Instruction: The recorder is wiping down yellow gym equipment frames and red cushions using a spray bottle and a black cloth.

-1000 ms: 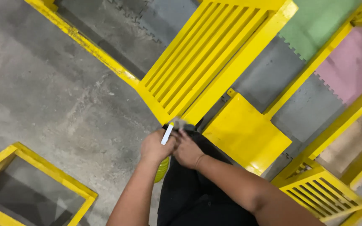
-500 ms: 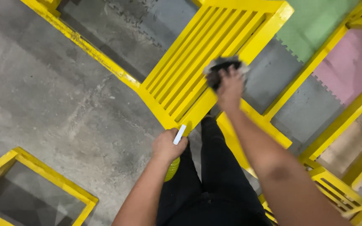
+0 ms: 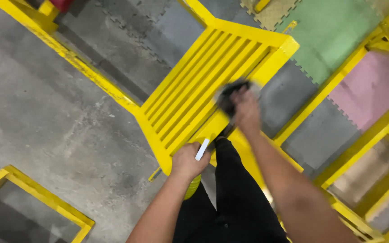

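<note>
My right hand (image 3: 246, 108) presses a dark rag (image 3: 228, 96) against the thick edge rail of a yellow slatted metal panel (image 3: 190, 90); the hand and rag are motion-blurred. My left hand (image 3: 189, 161) is closed around a yellow-green spray bottle (image 3: 193, 185) with a white trigger tab (image 3: 202, 149) sticking up, held low just in front of the panel's near corner. My black-trousered leg (image 3: 230, 189) stands between the two arms.
More yellow metal frames lie around: a long rail (image 3: 68, 56) at upper left, a square frame (image 3: 37, 198) at lower left, others at right (image 3: 361, 148). Grey, green and pink foam floor mats (image 3: 338, 31) cover the far side; bare concrete (image 3: 46, 117) on the left.
My right hand left the bottle, reached out with the rag to the panel's rail, and has now drawn back along it. The left hand kept holding the bottle. The view shifted.
</note>
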